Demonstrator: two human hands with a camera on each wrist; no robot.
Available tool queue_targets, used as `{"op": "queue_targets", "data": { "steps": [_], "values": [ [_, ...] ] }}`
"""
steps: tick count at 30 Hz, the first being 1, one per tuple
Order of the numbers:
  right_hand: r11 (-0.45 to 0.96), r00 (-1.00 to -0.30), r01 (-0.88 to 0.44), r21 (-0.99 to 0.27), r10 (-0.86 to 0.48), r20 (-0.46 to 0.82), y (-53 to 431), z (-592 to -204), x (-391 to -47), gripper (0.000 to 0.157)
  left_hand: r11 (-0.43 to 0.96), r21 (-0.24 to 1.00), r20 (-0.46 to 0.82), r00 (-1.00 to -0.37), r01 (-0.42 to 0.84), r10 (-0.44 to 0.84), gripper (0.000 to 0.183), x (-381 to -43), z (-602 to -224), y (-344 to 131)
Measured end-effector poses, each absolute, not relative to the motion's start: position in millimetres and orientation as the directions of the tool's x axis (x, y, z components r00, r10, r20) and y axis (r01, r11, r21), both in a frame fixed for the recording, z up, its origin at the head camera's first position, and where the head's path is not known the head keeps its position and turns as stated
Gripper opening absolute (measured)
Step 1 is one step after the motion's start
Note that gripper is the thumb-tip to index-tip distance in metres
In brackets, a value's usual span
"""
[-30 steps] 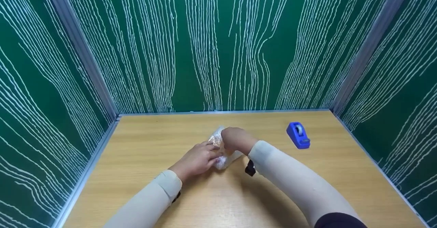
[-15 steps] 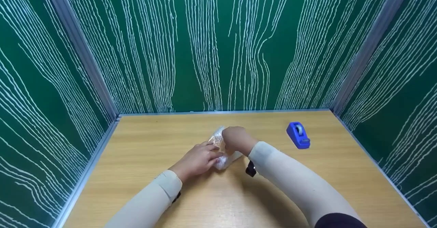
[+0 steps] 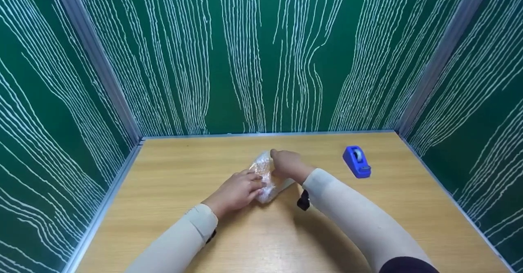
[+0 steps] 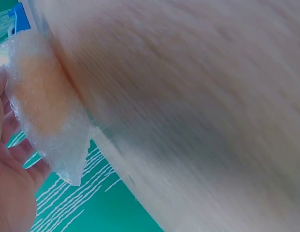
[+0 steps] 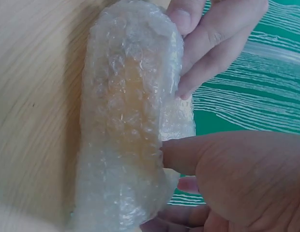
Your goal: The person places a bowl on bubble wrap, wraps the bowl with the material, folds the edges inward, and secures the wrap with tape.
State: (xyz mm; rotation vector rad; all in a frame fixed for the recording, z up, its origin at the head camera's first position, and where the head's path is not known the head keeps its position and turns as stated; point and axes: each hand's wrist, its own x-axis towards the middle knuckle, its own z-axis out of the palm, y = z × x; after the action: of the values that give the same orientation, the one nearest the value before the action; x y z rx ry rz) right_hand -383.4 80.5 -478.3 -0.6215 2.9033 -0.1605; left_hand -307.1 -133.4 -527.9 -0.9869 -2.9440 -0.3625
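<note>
A bundle of bubble wrap point(image 3: 264, 171) lies on the table, with an orange-tan item point(image 5: 130, 96) inside that shows only blurred through the plastic. My left hand point(image 3: 238, 189) rests on its near left side with fairly straight fingers; in the left wrist view those fingers point(image 4: 24, 154) touch the wrap. On the right side my right hand point(image 3: 291, 166) pinches the wrap's edge between thumb and curled fingers. The right wrist view has the right hand's thumb point(image 5: 181, 154) against the wrap, its fingers partly hidden below. A loose flap sticks out under the right hand.
A blue tape dispenser point(image 3: 357, 162) holding a roll of tape stands at the table's back right. Green panels point(image 3: 241, 60) with wavy white lines enclose the wooden table point(image 3: 175, 162) at the back and both sides.
The right hand has shifted slightly to the right, with the wrap's flap, uncovering more of the bundle. The left hand has stayed in place.
</note>
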Motion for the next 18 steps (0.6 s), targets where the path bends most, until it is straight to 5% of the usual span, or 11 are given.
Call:
{"op": "queue_targets", "data": {
  "steps": [6,18],
  "values": [
    [0.911,-0.891,-0.355,-0.21,-0.398,-0.219,86.6,-483.1,-389.6,0.053,0.766,0.208,0.102,-0.792,0.609,0.602,0.042,-308.2,-528.4,-133.6],
    [0.902,-0.9,-0.324,-0.286,-0.387,-0.201,92.5,-488.7,-388.4,0.058,0.771,0.22,0.103,-0.8,0.598,0.591,0.041,-308.8,-527.5,-133.4]
  ]
}}
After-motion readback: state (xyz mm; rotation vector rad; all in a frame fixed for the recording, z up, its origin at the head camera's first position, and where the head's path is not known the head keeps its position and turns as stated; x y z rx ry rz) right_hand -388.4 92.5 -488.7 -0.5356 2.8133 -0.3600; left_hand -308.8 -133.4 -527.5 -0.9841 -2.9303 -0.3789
